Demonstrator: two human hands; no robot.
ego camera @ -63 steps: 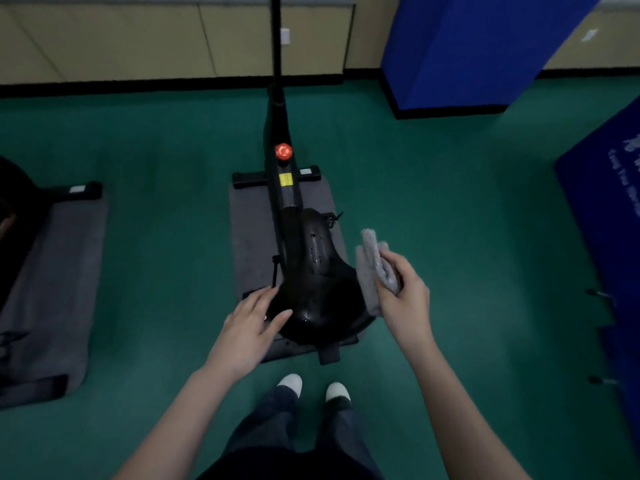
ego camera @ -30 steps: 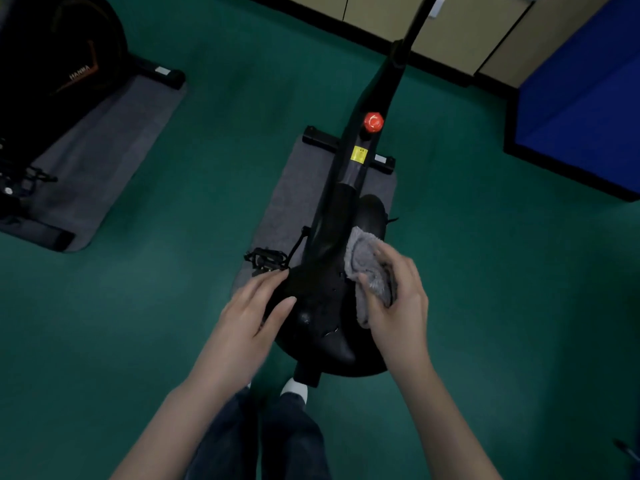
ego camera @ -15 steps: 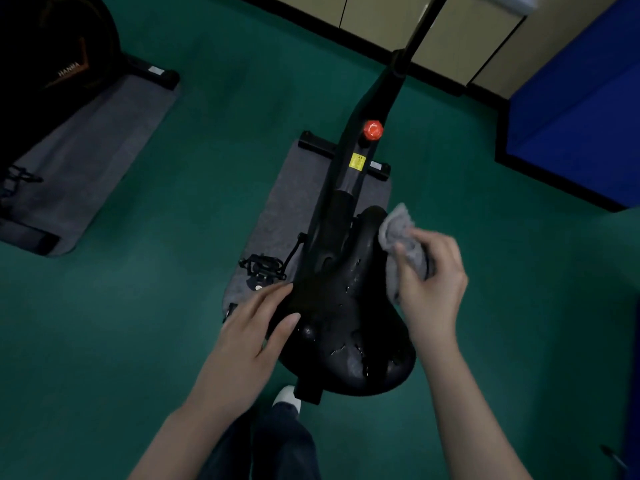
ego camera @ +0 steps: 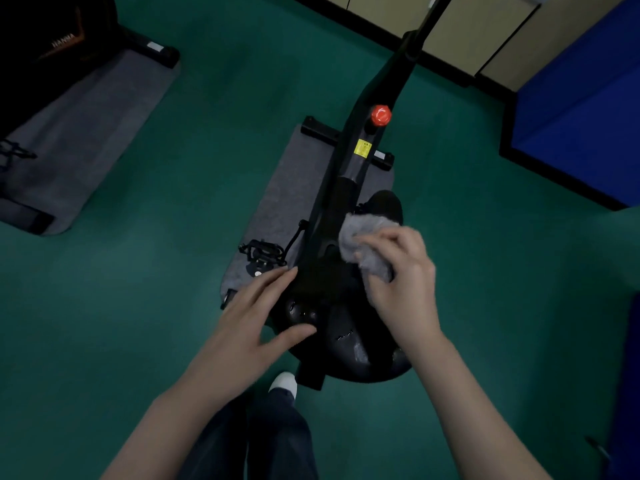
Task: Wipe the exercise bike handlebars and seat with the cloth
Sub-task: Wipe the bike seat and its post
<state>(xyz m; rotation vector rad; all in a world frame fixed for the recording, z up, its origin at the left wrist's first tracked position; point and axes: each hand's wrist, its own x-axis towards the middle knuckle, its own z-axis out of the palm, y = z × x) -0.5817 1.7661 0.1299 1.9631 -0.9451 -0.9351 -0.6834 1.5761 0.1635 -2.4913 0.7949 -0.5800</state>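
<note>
Two bare hands meet on a black bike seat (ego camera: 349,344). At its narrow front end the right hand (ego camera: 401,282) clutches a grey cloth (ego camera: 363,244) against it; the left hand (ego camera: 249,327) rests flat, fingers straight, on its left edge.

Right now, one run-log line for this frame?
phase: seat wipe | right hand: grips grey cloth, pressed on seat front | left hand: fingers straight, resting on seat's left edge

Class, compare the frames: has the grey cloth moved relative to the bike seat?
Yes. Against the seat, the grey cloth has shifted left, from off its right edge onto the seat's front part, gripped by the right hand.
</note>
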